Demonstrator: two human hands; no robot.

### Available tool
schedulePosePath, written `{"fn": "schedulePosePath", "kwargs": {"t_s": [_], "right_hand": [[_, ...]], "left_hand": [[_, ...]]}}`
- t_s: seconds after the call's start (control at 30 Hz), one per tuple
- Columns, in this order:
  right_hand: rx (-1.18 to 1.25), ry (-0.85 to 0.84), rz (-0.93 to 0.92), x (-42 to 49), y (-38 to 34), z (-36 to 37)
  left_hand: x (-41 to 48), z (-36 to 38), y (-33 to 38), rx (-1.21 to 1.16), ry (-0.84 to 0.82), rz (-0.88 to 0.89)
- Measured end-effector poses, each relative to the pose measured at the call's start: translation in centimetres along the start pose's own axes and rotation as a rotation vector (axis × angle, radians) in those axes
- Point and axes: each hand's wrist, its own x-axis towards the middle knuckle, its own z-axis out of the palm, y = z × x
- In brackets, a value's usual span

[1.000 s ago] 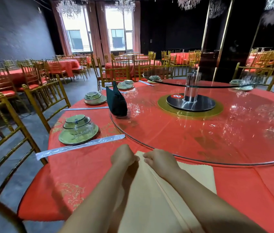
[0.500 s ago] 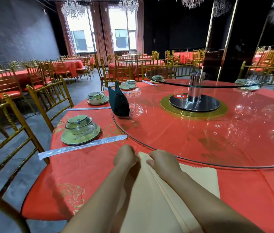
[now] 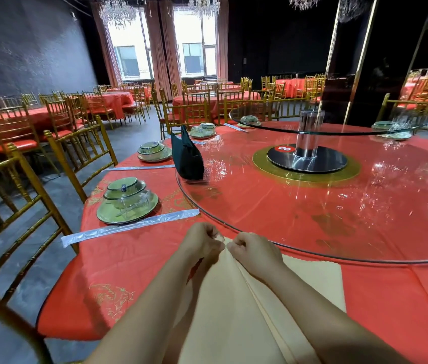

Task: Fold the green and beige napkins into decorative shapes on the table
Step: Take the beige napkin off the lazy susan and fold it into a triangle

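Observation:
A beige napkin (image 3: 228, 311) lies on the red tablecloth (image 3: 129, 264) at the near edge, partly folded, with a long crease running toward me. My left hand (image 3: 202, 241) and my right hand (image 3: 253, 252) sit side by side at its far tip, fingers curled, both pinching the cloth there. A dark green napkin (image 3: 186, 158) stands folded upright on the left edge of the glass turntable (image 3: 312, 232), well beyond my hands.
A green plate with stacked bowls (image 3: 126, 203) and a wrapped chopstick sleeve (image 3: 129, 228) sit left of my hands. More place settings (image 3: 154, 152) ring the table. Gold chairs (image 3: 37, 206) stand close on the left. A raised glass tier (image 3: 307, 127) stands at the table's middle.
My two hands have drawn closer together at the napkin's far tip, gathering the cloth between them. The camera has shifted slightly.

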Motion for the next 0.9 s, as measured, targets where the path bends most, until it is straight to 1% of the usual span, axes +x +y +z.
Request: {"fn": "schedulePosePath", "kwargs": {"t_s": [0.1,0.17,0.27,0.37,0.5,0.6,0.73,0.8,0.9], "right_hand": [[0.1,-0.071,0.082,0.2,-0.5,-0.3],[0.123,-0.065,0.115,0.3,-0.5,-0.1],[0.113,-0.032,0.122,0.2,-0.5,0.2],[0.152,-0.014,0.112,0.0,-0.6,0.2],[0.12,-0.021,0.09,-0.1,-0.6,0.2],[0.094,-0.029,0.083,-0.1,-0.6,0.3],[0.098,-0.04,0.088,-0.1,-0.5,0.4],[0.119,-0.044,0.09,0.0,-0.4,0.4],[0.133,-0.046,0.097,0.1,-0.2,0.5]], "left_hand": [[-0.3,-0.3,-0.5,-0.172,-0.032,0.01],[-0.7,-0.7,-0.5,-0.229,-0.078,0.024],[-1.0,-1.4,-0.5,-0.271,-0.129,0.036],[-1.2,-1.7,-0.3,-0.323,-0.182,0.0],[-1.2,-1.8,0.3,-0.32,-0.265,-0.004],[-1.1,-2.0,0.5,-0.347,-0.262,-0.021],[-0.9,-2.3,0.0,-0.361,-0.262,0.002],[-0.8,-2.2,-0.1,-0.351,-0.26,-0.014],[-0.6,-1.9,0.2,-0.301,-0.208,-0.063]]}}
